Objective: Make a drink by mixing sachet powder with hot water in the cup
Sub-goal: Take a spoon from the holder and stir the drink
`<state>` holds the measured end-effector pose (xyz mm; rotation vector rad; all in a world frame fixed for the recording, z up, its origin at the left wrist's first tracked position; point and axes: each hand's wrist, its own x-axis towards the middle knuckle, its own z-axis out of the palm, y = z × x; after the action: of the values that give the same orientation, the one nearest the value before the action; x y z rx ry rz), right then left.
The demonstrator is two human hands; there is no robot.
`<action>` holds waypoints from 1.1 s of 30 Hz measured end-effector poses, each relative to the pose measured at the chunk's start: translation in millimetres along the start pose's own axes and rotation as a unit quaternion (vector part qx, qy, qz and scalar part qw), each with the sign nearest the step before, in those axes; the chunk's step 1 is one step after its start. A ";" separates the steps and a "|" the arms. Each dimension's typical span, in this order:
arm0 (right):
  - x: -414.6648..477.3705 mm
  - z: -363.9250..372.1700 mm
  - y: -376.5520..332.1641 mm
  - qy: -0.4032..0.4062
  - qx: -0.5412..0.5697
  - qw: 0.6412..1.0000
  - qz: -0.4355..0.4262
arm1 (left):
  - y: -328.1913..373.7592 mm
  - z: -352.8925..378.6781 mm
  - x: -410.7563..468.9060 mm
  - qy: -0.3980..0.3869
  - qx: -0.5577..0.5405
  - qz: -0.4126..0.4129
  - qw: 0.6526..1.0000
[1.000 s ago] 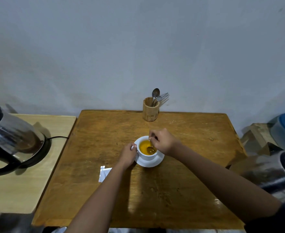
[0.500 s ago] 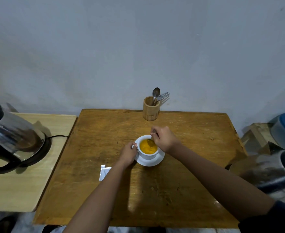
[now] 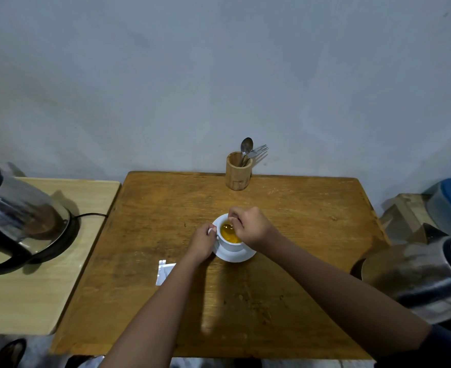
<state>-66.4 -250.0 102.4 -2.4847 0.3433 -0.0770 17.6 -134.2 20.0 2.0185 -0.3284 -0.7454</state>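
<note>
One worn brown wooden table [image 3: 166, 208] carries everything, with one steel electric kettle [image 3: 22, 219] well off to the left of the fingers. Right hand [image 3: 251, 227] hovers over the cup, fingertips [image 3: 236, 220] pinched tight on a small metal spoon [image 3: 227, 226] dipped in orange liquid. Left hand [image 3: 201, 241] curls closed around the handle of the one white ceramic cup [image 3: 231, 244], sitting on one white saucer [image 3: 239, 255]. One torn white sachet [image 3: 164, 270] lies just below the left fingers.
</note>
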 end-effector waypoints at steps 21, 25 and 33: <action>-3.2 9.1 10.8 0.070 0.017 0.993 -0.099 | -2.2 -0.1 0.5 0.001 -0.007 0.006 1.000; 1.9 3.8 11.7 0.048 0.009 0.997 -0.063 | -2.2 0.3 1.5 0.003 -0.007 0.009 1.000; -5.5 -14.4 20.0 -0.051 -0.082 0.993 -0.066 | -0.5 -1.6 -0.2 -0.001 0.008 0.006 1.000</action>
<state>-78.2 -272.3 102.2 -2.6606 0.1467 0.0265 18.4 -132.7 20.3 2.0284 -0.3485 -0.7389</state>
